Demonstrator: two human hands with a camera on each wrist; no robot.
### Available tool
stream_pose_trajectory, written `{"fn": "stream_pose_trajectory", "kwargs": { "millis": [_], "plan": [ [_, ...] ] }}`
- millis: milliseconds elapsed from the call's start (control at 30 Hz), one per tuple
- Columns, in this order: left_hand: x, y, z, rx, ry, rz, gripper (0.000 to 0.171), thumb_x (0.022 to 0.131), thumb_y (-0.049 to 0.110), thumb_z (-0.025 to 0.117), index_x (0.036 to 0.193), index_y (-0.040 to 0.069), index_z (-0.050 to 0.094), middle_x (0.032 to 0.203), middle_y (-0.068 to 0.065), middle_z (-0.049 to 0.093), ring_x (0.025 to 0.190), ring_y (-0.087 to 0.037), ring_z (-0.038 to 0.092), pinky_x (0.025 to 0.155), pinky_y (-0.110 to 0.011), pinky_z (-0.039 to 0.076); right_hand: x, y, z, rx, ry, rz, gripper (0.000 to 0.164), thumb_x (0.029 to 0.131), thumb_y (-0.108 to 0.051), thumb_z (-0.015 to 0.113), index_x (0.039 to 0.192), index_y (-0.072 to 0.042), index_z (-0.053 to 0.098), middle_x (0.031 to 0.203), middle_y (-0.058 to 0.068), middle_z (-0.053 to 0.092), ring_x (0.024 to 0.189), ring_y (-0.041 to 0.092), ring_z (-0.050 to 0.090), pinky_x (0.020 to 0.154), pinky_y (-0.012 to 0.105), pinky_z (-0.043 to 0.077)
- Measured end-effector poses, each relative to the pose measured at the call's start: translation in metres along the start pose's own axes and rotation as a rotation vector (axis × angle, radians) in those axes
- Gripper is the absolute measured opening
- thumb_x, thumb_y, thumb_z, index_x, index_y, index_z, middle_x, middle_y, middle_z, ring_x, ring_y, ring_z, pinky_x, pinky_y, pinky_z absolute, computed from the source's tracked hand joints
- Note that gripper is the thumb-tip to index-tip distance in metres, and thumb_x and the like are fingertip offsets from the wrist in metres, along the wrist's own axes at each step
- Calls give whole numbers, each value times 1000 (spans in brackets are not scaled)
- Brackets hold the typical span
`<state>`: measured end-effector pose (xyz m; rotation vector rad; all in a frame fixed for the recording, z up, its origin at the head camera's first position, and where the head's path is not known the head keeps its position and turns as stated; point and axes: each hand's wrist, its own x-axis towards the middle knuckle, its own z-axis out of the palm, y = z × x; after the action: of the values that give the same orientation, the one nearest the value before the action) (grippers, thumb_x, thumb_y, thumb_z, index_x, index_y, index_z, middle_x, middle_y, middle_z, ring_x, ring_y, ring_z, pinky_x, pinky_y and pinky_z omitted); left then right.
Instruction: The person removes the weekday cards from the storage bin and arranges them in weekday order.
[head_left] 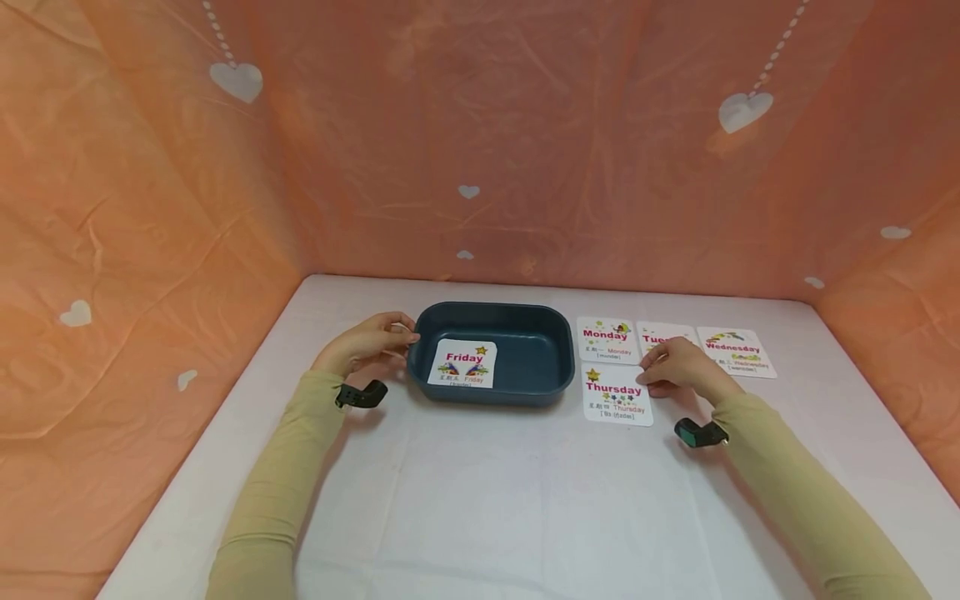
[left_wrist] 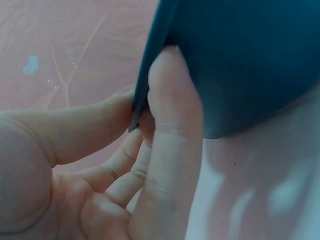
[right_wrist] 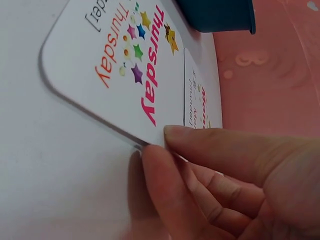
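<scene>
My left hand (head_left: 363,343) pinches the left rim of a dark blue-grey rectangular tray (head_left: 525,395), thumb on one side of the wall and forefinger on the other (left_wrist: 175,120). Inside the tray a white Friday card (head_left: 463,375) leans toward the left. My right hand (head_left: 693,371) holds the right corner of the Thursday card (head_left: 617,410) between thumb and fingertip, and that edge shows a shadow beneath it in the right wrist view. Behind lie the Monday card (head_left: 603,346) and the Tuesday card (head_left: 666,330), partly hidden by the right hand.
The Wednesday card (head_left: 738,354) lies at the right end of the back row. A white cloth (head_left: 480,500) covers the table. An orange-pink curtain with white hearts (head_left: 525,167) hangs around the back and sides.
</scene>
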<state>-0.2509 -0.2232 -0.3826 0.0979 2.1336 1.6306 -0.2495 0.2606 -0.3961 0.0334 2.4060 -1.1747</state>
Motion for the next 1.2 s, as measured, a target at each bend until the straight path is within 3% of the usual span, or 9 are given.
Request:
{"fn": "stream_pose_trajectory", "kwargs": {
  "millis": [667, 1200],
  "plan": [
    [1, 0, 1, 19, 17, -33, 26, 95, 10, 60, 114, -2, 45, 90, -10, 58, 78, -19, 60, 73, -36, 55, -2, -3, 2, 0, -20, 19, 28, 82, -1, 72, 102, 9, 55, 81, 11, 61, 60, 14, 62, 61, 28, 55],
    [0, 1, 0, -1, -18, 18, 21, 95, 9, 58, 109, -1, 46, 85, -8, 58, 77, -19, 60, 70, -35, 55, -3, -6, 7, -34, 27, -21, 24, 82, -1, 71, 100, 7, 56, 81, 12, 58, 60, 15, 61, 59, 28, 54]
  ]
}}
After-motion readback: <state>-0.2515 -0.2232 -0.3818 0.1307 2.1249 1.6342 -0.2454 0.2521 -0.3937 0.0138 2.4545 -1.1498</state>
